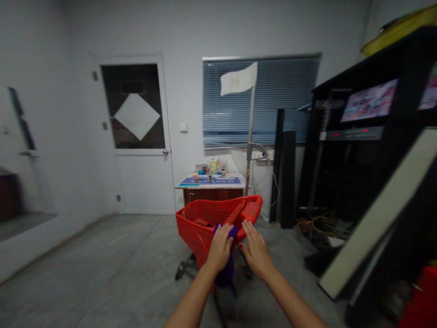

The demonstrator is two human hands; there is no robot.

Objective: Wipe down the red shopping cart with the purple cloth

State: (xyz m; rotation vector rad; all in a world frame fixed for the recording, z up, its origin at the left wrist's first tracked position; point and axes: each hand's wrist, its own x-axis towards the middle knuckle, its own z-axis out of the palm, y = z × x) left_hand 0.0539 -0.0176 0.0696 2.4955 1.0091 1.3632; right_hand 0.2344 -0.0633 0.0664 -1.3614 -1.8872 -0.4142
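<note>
A red plastic shopping cart (201, 241) stands on the floor right before me. My left hand (221, 246) is closed over a purple cloth (226, 272) at the cart's near rim. The cloth hangs down below that hand, and part of it shows above the fingers. Beside it, my right hand (255, 250) reaches to the red handle end of the cart, with its fingers stretched out and nothing in them. Its fingertips look to be touching the red plastic. My arms and the cloth hide part of the cart's near side and legs.
Behind the cart stands a small table (180, 184) with several small items. A white flag (239, 80) on a pole rises beside it. Right of me a pale board (378, 214) leans by a black rack (307, 182), with cables (322, 224) on the floor. A white door (143, 182) is back left.
</note>
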